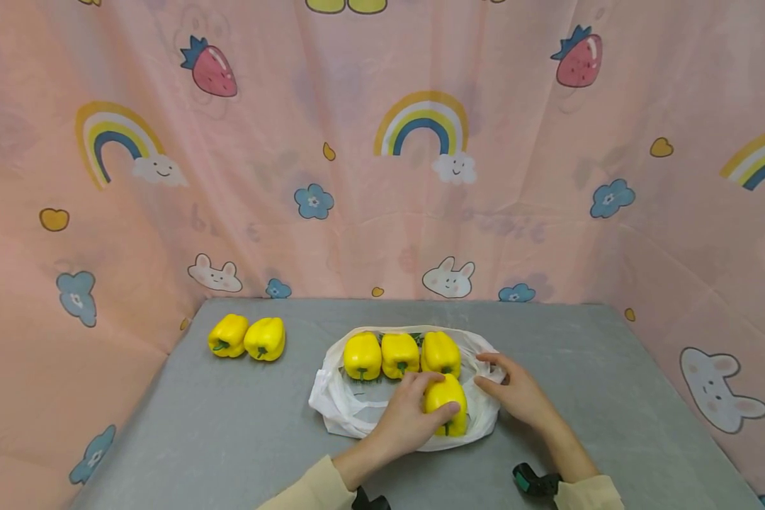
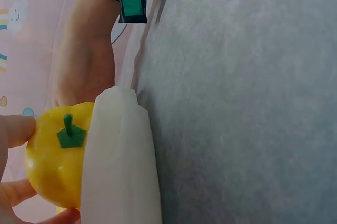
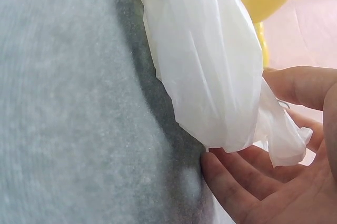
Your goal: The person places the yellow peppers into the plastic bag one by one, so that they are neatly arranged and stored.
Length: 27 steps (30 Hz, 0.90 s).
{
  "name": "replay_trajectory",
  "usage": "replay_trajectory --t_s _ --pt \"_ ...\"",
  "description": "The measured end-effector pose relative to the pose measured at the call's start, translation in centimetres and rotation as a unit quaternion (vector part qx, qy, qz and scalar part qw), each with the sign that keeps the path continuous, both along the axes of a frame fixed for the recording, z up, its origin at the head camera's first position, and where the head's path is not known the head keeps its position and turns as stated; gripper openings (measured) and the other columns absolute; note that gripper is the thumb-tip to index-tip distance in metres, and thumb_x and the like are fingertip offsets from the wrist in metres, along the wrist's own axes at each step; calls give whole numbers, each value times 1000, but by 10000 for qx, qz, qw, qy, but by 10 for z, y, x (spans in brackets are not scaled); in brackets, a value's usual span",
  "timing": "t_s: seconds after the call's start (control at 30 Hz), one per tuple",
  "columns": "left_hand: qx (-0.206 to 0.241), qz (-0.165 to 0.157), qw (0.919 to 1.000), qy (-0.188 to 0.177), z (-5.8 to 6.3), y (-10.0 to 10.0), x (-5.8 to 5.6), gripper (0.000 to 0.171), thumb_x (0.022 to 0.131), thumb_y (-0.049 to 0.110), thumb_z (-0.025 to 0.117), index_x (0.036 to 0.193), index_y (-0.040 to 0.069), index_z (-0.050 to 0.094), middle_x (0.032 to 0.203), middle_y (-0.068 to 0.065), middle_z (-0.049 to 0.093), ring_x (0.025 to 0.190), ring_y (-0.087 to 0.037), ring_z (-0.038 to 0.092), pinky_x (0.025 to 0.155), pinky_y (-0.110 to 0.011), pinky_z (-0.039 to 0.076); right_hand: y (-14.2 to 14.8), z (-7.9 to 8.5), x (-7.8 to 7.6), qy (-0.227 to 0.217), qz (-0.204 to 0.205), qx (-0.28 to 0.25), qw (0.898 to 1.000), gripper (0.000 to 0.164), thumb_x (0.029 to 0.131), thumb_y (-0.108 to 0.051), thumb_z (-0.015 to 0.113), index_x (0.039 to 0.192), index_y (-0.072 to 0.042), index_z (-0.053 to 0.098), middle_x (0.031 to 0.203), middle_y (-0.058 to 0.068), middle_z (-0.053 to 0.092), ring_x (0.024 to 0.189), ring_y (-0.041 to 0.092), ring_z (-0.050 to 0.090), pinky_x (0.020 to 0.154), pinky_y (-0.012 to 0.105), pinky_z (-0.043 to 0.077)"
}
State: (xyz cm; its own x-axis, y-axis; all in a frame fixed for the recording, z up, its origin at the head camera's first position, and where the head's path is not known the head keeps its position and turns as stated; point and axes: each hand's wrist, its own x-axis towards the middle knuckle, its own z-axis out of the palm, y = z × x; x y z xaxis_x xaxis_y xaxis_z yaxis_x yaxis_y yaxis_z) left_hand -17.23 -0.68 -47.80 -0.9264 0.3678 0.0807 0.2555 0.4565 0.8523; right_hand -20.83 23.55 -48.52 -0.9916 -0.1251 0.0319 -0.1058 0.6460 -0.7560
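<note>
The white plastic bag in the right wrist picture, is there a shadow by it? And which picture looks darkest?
Right wrist view: yes, a soft dark shadow on the grey tabletop along the crinkled white plastic bag; left wrist view: dimmest, the bag looking greyish; head view: brighter.

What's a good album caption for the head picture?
Left grip holds a yellow pepper, right grip touches the white bag, three peppers sit inside, two lie on the table.

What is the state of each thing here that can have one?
White bag: open.
Front pepper: held, stem toward the person.
Three back peppers: in the bag, in a row.
Two left peppers: side by side on the table.
Left hand: grips the front pepper.
Right hand: holds the bag.
</note>
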Motion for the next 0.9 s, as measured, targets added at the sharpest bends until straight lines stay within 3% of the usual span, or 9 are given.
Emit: replay_trajectory --t_s 0.33,0.63,0.9 --pt "-192 92 9998 0 -4 8 -4 54 95 53 66 135 17 59 123 -4 53 104 -17 52 89 -38 46 -1 -1 -2 65 17 46 10000 51 97 -29 70 140 -4 57 133 22 57 91 25 53 73 35 46" --pt "-176 -233 9987 -412 0 3 -4 54 99 46 61 146 20 53 129 -6 49 104 -17 53 89 -38 48 1 0 -3 132 105 -27 9999 50 98 -28 69 140 -3 56 136 24 56 95 27 54 75 36 46" --pt "-404 -393 9979 -329 6 -4 -3 58 99 50 60 148 20 51 129 -6 51 104 -16 56 86 -36 50 0 0 0 137 75 69 9999 50 98 -28 69 139 -4 57 135 23 56 97 28 54 77 37 47"
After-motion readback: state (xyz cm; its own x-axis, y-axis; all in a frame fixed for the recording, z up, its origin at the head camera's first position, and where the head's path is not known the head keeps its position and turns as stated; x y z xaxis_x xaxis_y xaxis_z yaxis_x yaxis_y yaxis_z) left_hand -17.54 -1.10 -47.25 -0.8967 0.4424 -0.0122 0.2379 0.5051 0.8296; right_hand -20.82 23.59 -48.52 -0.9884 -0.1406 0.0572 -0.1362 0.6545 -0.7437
